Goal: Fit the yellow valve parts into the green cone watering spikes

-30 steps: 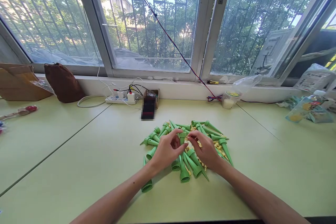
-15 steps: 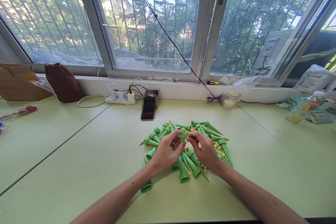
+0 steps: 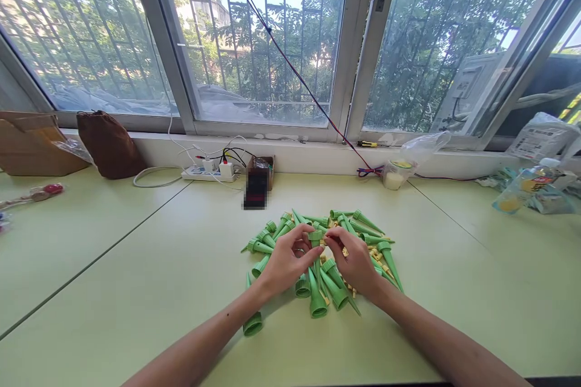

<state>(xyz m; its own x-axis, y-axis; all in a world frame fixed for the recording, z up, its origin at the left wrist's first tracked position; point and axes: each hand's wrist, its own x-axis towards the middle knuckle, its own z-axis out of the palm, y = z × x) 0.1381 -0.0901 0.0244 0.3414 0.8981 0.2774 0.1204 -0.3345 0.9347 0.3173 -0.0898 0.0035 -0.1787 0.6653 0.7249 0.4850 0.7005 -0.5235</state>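
Note:
Between the thumb and fingers of my left hand point(image 3: 285, 258) is a green plastic watering spike point(image 3: 315, 238), its wide ribbed collar up and its tapered end down. Just to its right, my right hand point(image 3: 351, 256) is closed in a pinch beside the collar. Whatever sits in that pinch is too small and covered to make out. Under and around both hands lies a pile of similar green spikes point(image 3: 319, 302), pointing in many directions. Small yellow plastic pieces point(image 3: 385, 263) are mixed into the pile, partly covered by the spikes and my right hand.
Behind the pile are a small box with a blurred dark object point(image 3: 256, 187) and a power strip point(image 3: 207, 175) with cables. A jar point(image 3: 394, 174) stands by the sill. Bottle and plastic bags point(image 3: 529, 184) lie right; a brown pouch point(image 3: 109, 145) and cardboard box point(image 3: 39, 142) stand left.
Both hands stay almost in place. The held spike shows slightly more upright between my left thumb and fingers; the pile looks the same.

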